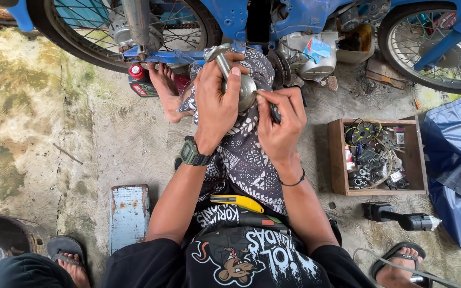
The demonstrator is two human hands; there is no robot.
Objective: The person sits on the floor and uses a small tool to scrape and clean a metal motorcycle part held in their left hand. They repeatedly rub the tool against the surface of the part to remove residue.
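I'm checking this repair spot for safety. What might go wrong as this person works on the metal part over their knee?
1. The left hand holds the round metal part in the air while the right hand works a small dark tool against it; a slip might jab a finger.
2. A bare foot lies right below, so a dropped part may hit it.
3. The yellow utility knife rests loose on the lap and might slide off.

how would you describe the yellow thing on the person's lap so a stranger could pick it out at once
Start from the blue motorbike across the top, then come down the patterned grey cloth over the person's legs to the lap. There lies a yellow plastic utility knife, long and flat with a dark strip along its top edge. It is the only bright yellow item near the black printed shirt.
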